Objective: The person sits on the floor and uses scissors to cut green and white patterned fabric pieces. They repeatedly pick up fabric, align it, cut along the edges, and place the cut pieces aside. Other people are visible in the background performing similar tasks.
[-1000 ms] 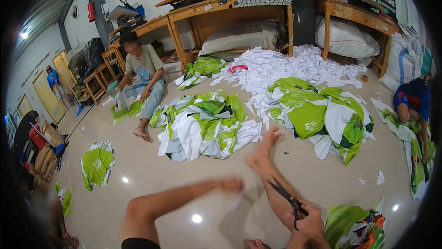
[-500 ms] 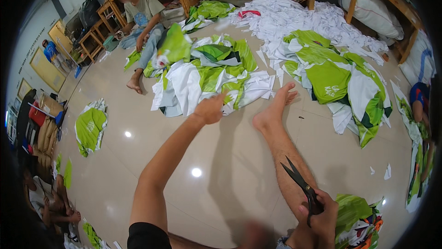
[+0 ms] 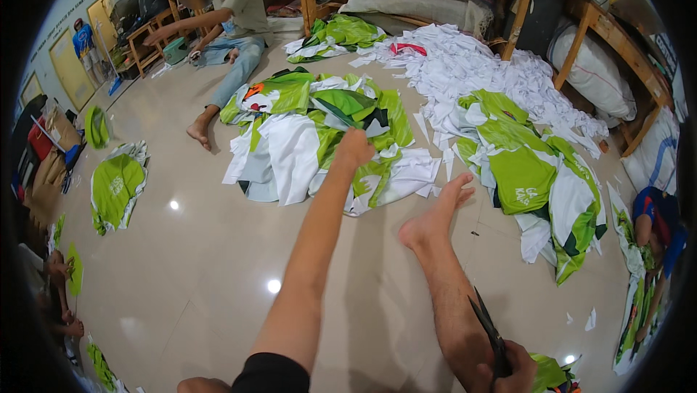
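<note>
My left hand [image 3: 355,149] reaches far forward onto a heap of cut fabric pieces [image 3: 289,147], green, white and grey. Its fingers are closed on the edge of a grey-green fabric piece [image 3: 340,118] at the heap's near side. Low at the right, my right hand [image 3: 517,370] is wrapped around the handles of black scissors [image 3: 492,331]. The blades point up and forward beside my outstretched leg, and look nearly closed. More green fabric [image 3: 548,373] lies beside the right hand, partly cut off by the picture's lower edge.
A second green and white fabric heap [image 3: 519,175] lies right of my foot, before a large mound of white scraps [image 3: 465,62]. A person [image 3: 236,15] sits at the back left, arm outstretched. A green piece [image 3: 96,128] hangs above the floor near a small pile [image 3: 118,186].
My left hand has moved forward and taken hold of fabric on the heap. The scissors have sunk lower. The seated person's arm has swung left, and a green piece now appears at the left.
</note>
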A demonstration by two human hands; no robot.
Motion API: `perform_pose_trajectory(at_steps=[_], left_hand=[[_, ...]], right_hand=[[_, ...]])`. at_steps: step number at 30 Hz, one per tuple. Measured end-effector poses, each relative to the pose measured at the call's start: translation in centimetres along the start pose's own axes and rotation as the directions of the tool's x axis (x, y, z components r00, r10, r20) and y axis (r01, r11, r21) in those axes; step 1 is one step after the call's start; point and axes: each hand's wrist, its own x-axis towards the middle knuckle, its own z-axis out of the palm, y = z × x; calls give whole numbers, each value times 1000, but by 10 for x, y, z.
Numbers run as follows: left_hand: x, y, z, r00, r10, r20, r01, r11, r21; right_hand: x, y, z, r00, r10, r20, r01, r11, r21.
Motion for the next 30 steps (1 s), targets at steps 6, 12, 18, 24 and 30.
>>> perform_pose_trajectory(at_steps=[6, 12, 18, 24, 30], left_hand=[[-229, -27, -106, 965, 251, 83, -236, 960, -152], [-518, -157, -305, 933, -360, -21, 361, 933, 5], [-666, -194, -383, 788, -500, -360, 550, 834, 47], [-698, -258, -395, 754, -451, -477, 626, 714, 315], [-533, -193, -251, 845, -535, 18, 534, 844, 48]], right_hand=[[4, 26, 12, 983, -182, -4, 182, 980, 79], [4, 38, 30, 963, -261, -70, 270, 946, 181], [1, 34, 48, 934, -355, -47, 356, 910, 213], [-20, 14, 67, 875, -483, -19, 484, 875, 34], [3, 28, 63, 779, -616, -115, 626, 777, 75]])
